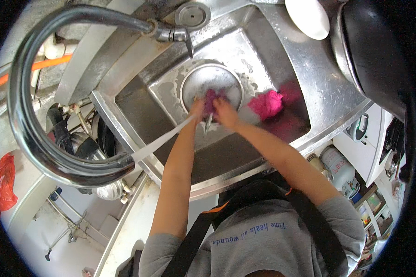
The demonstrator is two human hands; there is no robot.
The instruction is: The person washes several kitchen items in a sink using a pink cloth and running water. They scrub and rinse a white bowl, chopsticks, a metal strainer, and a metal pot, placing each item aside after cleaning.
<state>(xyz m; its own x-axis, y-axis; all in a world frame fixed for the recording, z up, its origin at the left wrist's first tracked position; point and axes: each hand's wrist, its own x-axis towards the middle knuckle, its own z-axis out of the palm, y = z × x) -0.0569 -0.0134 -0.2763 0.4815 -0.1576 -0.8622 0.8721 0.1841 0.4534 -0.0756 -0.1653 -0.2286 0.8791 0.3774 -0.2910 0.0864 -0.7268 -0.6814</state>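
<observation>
My left hand (196, 108) and my right hand (226, 112) grip a wet purple cloth (210, 98) between them. They are over the near side of a round metal bowl (242, 86) that holds foamy, cloudy water. The bowl stands on the floor of a stainless steel sink (138, 110). From the mouth of a curved chrome faucet (15, 97), a stream of water (164, 138) runs to my hands and the cloth. A crumpled bright pink cloth (267, 105) lies to the right of the bowl, apart from it. My fingertips are partly hidden in the cloth.
A dark wok-like pan (374, 59) and a white dish (308, 17) stand at the upper right. The faucet's arc spans the left side. A round metal sink strainer (192, 16) sits behind the basin. A gas cylinder (338, 162) stands low at right.
</observation>
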